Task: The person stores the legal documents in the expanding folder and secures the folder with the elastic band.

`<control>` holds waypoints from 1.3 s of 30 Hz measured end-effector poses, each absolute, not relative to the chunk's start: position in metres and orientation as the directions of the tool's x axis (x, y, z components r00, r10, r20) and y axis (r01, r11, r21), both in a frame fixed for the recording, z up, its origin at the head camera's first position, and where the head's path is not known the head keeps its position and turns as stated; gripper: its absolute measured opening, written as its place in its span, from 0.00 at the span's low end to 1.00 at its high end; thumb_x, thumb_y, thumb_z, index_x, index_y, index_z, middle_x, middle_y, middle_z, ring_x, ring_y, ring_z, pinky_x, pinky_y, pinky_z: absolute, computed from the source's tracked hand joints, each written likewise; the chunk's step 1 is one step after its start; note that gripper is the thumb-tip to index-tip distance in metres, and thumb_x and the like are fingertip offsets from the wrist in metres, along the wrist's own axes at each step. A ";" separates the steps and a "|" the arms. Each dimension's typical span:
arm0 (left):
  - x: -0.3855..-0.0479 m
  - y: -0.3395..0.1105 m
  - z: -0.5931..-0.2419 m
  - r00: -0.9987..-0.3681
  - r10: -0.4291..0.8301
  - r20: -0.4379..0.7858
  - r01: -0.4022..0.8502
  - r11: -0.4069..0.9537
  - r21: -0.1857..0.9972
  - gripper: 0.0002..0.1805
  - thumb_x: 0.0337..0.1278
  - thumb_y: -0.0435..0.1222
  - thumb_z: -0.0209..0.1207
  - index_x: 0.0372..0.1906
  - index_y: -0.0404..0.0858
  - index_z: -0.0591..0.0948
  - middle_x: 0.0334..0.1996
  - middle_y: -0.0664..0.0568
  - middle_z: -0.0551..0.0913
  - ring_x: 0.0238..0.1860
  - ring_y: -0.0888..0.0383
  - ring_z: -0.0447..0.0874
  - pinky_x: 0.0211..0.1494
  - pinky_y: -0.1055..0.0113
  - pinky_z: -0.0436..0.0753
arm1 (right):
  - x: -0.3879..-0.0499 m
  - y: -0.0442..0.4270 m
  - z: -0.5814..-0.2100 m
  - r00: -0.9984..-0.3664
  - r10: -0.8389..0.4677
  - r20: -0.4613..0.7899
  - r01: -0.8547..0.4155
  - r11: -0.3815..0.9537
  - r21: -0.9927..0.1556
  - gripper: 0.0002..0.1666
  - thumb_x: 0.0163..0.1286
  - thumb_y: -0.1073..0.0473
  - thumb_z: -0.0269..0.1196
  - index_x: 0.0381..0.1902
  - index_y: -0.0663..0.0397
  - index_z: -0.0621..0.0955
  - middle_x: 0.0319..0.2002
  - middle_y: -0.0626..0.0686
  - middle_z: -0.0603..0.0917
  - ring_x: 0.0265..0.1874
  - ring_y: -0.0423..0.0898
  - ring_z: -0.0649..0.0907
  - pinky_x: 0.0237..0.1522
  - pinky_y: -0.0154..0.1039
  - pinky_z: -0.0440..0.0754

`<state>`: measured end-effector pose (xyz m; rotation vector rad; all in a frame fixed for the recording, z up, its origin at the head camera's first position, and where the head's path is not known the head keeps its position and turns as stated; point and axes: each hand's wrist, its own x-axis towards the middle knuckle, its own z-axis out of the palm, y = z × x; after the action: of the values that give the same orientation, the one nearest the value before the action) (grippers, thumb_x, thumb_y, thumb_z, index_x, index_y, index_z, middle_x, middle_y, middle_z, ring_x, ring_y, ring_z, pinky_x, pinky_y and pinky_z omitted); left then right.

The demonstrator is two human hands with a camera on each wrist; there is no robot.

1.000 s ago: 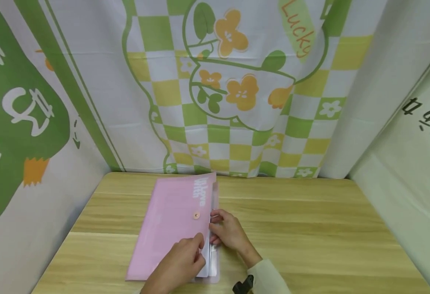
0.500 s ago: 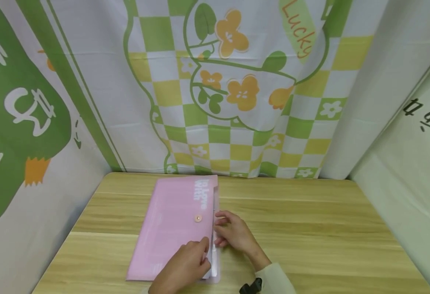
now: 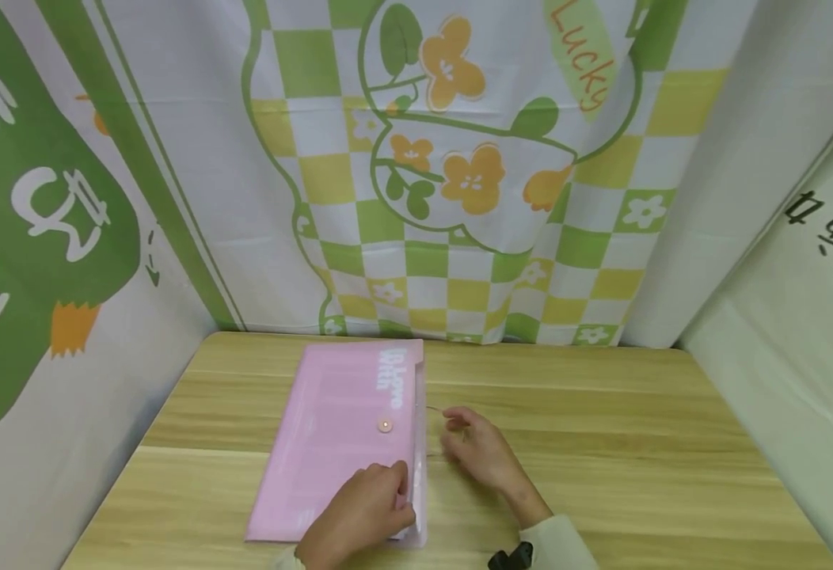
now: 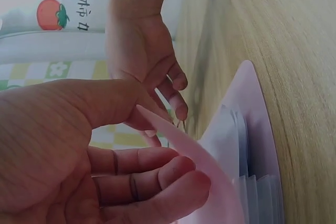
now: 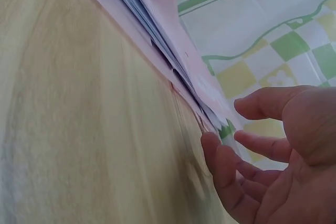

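A pink plastic document folder point(image 3: 331, 443) with a round button on its flap lies on the table, left of centre. At the lower part of the flap's edge, my left hand point(image 3: 359, 511) pinches the pink flap point(image 4: 197, 153) between thumb and fingers and lifts it a little. Translucent inner sheets point(image 4: 257, 192) show beneath. Just right of the folder is my right hand point(image 3: 484, 451), its fingers bent. A thin cord point(image 3: 434, 408) runs from the folder's edge to its fingertips. In the right wrist view, the cord point(image 5: 191, 135) reaches the curled fingertips; the exact grip is partly hidden.
The wooden table point(image 3: 602, 443) extends to the right of the folder. Behind it hangs a green and yellow checked curtain point(image 3: 459, 277); printed cloths point(image 3: 780, 356) enclose both sides.
My right hand has moved right, away from the folder's edge, and the cord now shows stretched between them. My left hand has shifted slightly right with the flap, which lies lower over the inner sheets.
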<state>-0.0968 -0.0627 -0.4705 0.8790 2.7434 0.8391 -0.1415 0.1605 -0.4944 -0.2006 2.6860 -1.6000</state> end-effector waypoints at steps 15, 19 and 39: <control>-0.106 -0.065 -0.470 -0.814 0.581 -0.030 0.501 0.727 0.469 0.06 0.59 0.36 0.68 0.35 0.44 0.80 0.25 0.63 0.74 0.25 0.65 0.71 0.28 0.68 0.73 | -0.142 0.166 -0.500 -0.997 -0.074 0.022 -0.054 0.466 -0.883 0.16 0.69 0.63 0.68 0.54 0.58 0.84 0.52 0.55 0.84 0.43 0.47 0.82 0.48 0.48 0.80; -0.111 -0.071 -0.469 -0.815 0.580 -0.009 0.507 0.720 0.475 0.09 0.53 0.33 0.69 0.36 0.44 0.81 0.26 0.64 0.74 0.28 0.66 0.71 0.30 0.67 0.73 | -0.141 0.166 -0.501 -0.997 -0.073 0.023 -0.055 0.478 -0.877 0.15 0.69 0.62 0.67 0.53 0.57 0.84 0.54 0.58 0.82 0.45 0.49 0.81 0.49 0.50 0.79; -0.146 -0.097 -0.464 -0.776 0.622 -0.105 0.582 0.770 0.260 0.49 0.32 0.54 0.82 0.60 0.35 0.74 0.46 0.51 0.75 0.44 0.53 0.74 0.46 0.57 0.80 | -0.139 0.169 -0.497 -0.998 -0.063 0.003 -0.032 0.465 -0.885 0.18 0.70 0.60 0.67 0.55 0.59 0.83 0.54 0.57 0.83 0.46 0.49 0.81 0.50 0.50 0.79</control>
<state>-0.1463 -0.0970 -0.4638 0.9545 2.7795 0.3183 -0.1387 0.1694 -0.4974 -0.0858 2.6632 -1.6066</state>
